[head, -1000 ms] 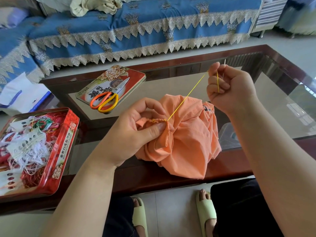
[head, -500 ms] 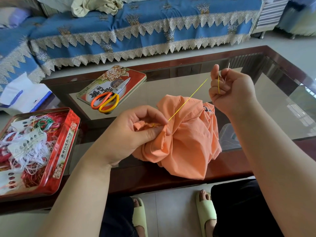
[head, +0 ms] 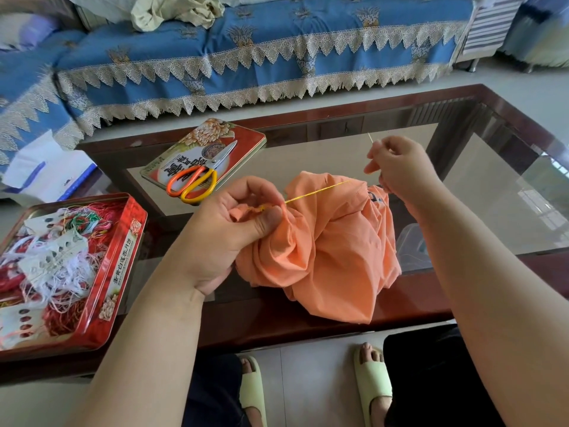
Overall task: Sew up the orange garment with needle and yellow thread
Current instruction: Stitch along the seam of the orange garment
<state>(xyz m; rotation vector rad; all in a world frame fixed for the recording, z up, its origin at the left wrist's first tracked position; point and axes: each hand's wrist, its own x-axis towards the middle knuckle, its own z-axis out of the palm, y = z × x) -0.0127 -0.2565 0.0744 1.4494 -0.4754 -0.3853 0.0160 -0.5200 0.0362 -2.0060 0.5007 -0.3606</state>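
Note:
The orange garment (head: 332, 251) lies bunched on the near edge of the glass-topped table (head: 462, 192). My left hand (head: 228, 229) pinches a gathered fold of it between thumb and fingers, where yellow stitches show. A yellow thread (head: 317, 192) runs taut from that fold up and right to my right hand (head: 400, 167). That hand holds the needle (head: 370, 138), whose tip sticks up above the fingers, just behind the garment's right side.
Orange-handled scissors (head: 197, 180) lie on a red tin lid (head: 234, 140) at the table's back left. An open red tin (head: 123, 260) full of tangled threads sits at the near left. A blue-covered sofa (head: 246, 57) stands behind the table. My feet in green slippers are below.
My right hand has dropped lower and closer to the garment, so the thread runs at a flatter angle. My left hand keeps its pinch on the fold.

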